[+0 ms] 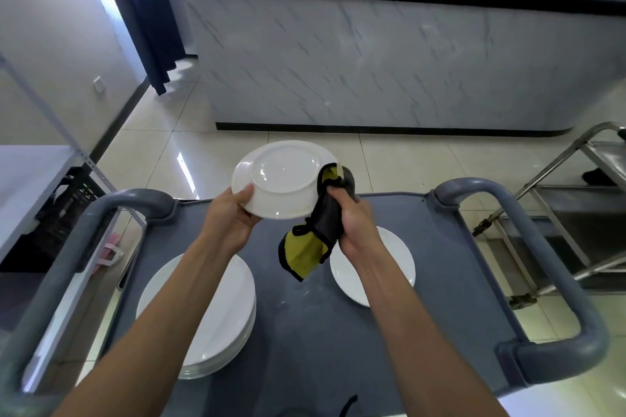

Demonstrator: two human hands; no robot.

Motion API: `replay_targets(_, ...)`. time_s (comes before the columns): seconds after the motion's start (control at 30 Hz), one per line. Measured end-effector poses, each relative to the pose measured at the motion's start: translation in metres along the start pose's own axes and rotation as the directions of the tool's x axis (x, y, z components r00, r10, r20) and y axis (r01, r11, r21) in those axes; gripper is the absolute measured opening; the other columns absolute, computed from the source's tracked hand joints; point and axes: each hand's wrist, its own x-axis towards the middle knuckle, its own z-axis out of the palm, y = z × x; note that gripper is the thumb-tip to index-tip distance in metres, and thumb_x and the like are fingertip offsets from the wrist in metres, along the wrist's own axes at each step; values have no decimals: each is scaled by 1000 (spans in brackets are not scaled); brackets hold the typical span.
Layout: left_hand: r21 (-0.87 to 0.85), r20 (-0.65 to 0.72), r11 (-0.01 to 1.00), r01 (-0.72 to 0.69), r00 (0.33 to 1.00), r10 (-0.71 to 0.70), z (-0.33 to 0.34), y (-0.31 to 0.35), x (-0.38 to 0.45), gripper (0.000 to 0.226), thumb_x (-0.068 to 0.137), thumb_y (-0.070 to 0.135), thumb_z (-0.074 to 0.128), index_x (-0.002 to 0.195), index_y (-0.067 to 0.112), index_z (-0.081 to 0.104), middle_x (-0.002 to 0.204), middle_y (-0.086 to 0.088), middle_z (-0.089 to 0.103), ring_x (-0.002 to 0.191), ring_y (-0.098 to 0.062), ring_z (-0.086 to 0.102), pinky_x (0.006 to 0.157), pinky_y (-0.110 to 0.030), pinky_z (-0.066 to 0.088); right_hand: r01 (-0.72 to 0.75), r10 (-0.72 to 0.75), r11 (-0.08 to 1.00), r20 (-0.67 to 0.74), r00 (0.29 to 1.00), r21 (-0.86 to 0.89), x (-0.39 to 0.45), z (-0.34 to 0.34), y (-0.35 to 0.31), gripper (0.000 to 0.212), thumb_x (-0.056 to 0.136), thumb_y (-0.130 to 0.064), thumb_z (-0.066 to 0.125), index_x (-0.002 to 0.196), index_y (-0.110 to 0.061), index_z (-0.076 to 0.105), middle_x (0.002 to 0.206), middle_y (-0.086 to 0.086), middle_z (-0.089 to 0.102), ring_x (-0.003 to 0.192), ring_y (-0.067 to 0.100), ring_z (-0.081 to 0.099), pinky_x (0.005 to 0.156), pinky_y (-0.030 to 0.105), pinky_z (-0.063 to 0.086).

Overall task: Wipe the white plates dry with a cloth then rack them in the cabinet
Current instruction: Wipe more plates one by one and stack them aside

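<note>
while the left hand (pixel 233 213) is gripping the upturned plate (pixel 283 179) by its rim, the right hand (pixel 352 223) is clenching the cloth (pixel 318 230) — rotating plate w/ left, wiping underside & rim.

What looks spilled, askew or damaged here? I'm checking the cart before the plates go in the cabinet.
Only a small wet patch on the grey cart top, between the stack of plates and the single plate. It looks like drips. No visible chips or cracks.
</note>
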Motion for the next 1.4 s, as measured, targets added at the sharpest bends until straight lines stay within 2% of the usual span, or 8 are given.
replay_targets(0.17,37,-44,995,-90,995,92,7,-2,1,34,99,0,52,132,6,57,124,-12,67,101,-25,68,66,-36,61,254,-355,889,-223,908,-381,1,2,9,22,95,-34,68,108,-16,68,99,0,74,96,19,69,86,39,58)
replay_targets(0.3,153,-46,973,-173,982,182,7,-1,1,39,96,2,59,134,8,57,120,-10,68,98,-26,66,67,-38,60,409,-539,760,-138,831,-505,-2,2,5,18,94,-27,68,111,-22,65,100,-11,69,97,6,63,83,27,47)
replay_targets(0.47,328,18,918,-224,973,231,11,-8,-2,35,95,3,61,129,12,60,107,-6,71,92,-25,67,66,-42,60,481,-659,531,16,752,-697,5,9,2,34,86,-39,56,120,-35,61,115,-13,65,112,14,58,98,51,46)
replay_targets(0.77,368,132,887,-279,960,247,24,-15,-12,25,96,3,60,121,9,61,94,-6,74,79,-21,70,61,-36,59,570,-616,216,342,710,-793,-6,27,19,56,97,-38,44,151,-27,35,147,-3,47,131,21,41,112,57,29)
replay_targets(0.9,367,85,892,-265,964,251,18,-10,-10,28,97,4,59,125,7,59,97,-10,71,80,-25,67,58,-35,56,641,-592,283,396,702,-713,-15,19,24,53,99,-24,43,149,-25,26,155,-1,37,137,17,34,119,53,18)
replay_targets(1.0,334,76,904,-267,964,257,15,-11,-10,26,98,3,57,123,7,61,99,-14,70,84,-32,64,65,-38,53,669,-616,86,488,618,-738,-9,11,37,42,102,-22,41,142,-29,37,161,6,28,146,25,29,117,63,16)
replay_targets(1.13,274,91,924,-266,964,251,15,-13,-16,30,100,4,55,130,5,58,112,-18,71,91,-30,71,71,-36,60,584,-661,-6,441,607,-812,-12,7,56,44,105,-35,35,149,-40,36,163,7,26,153,30,15,111,73,14)
replay_targets(1.4,229,56,945,-234,972,227,16,-12,-21,29,100,7,55,128,11,61,109,-13,72,88,-28,72,64,-39,60,593,-650,-97,502,571,-799,-17,-5,63,48,106,-33,38,153,-36,30,163,9,25,152,31,17,112,67,21)
